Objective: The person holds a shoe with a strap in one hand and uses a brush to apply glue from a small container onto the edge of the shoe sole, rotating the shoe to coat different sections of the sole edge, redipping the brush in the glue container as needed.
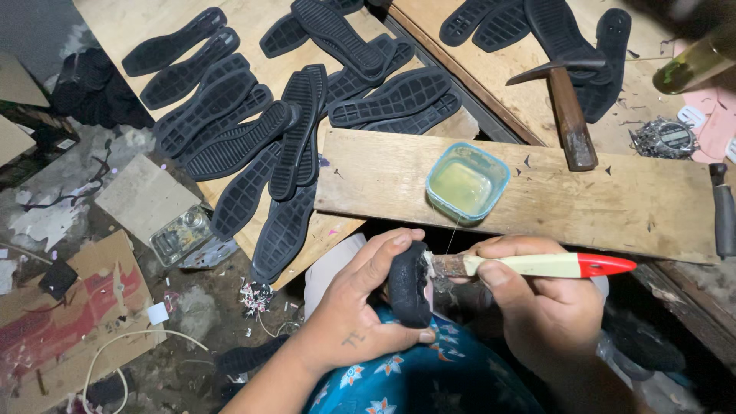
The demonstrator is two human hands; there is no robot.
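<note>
Left hand [360, 307] wraps tight around a black sole [409, 285]. Right hand [537, 295] grips the brush [537, 265], bristles touching the sole's edge.

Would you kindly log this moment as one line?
left hand: grips black sole | right hand: brush on sole | glue tub: on plank

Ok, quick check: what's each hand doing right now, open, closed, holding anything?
Left hand: closed around a black shoe sole, held on edge.
Right hand: closed on a brush with a cream and red handle, its bristle end against the sole.
</note>
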